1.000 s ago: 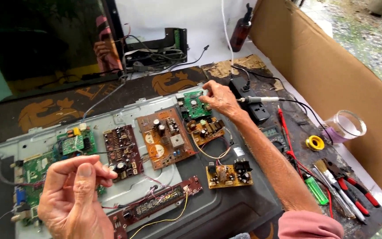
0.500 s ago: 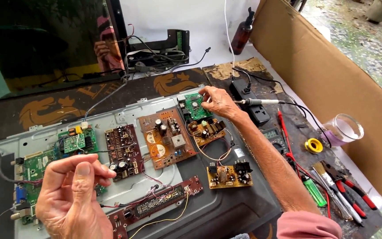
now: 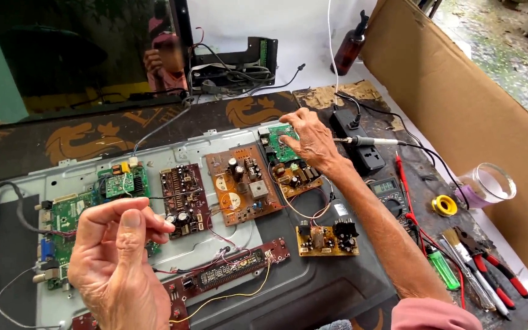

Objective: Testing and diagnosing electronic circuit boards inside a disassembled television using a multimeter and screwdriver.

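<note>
A: Closest to the camera, what is the left hand (image 3: 117,256) doing?

B: It is raised above the grey metal chassis (image 3: 215,153), fingers curled loosely with the thumb near the forefinger. Whether something tiny sits pinched between them, I cannot tell. Under it lie a green main board (image 3: 62,214) and a long dark red display board (image 3: 233,272).

A: And on the near right?

B: The right forearm (image 3: 386,238) crosses the surface (image 3: 349,293). Beside it lie a green lighter (image 3: 444,269), red-handled pliers (image 3: 496,269), a brush and a yellow roll of solder wire (image 3: 444,205).

A: Mid-distance?

B: A small yellow board with black parts (image 3: 327,238), a large brown power board (image 3: 242,183) and a dark red board (image 3: 181,198) sit on the chassis. A multimeter (image 3: 389,189) lies just right of the forearm.

A: Where is the right hand (image 3: 310,140)?

B: Further back, resting on a small green circuit board (image 3: 282,143) at the chassis's far edge. The fingers are spread and pressing on the board, not closed around anything. A soldering iron (image 3: 365,141) lies just beside it, on a black power strip (image 3: 359,140).

A: Beyond that?

B: A brown spray bottle (image 3: 349,49), a dark screen panel (image 3: 74,55), and a clear plastic cup (image 3: 487,183) by cardboard.
</note>
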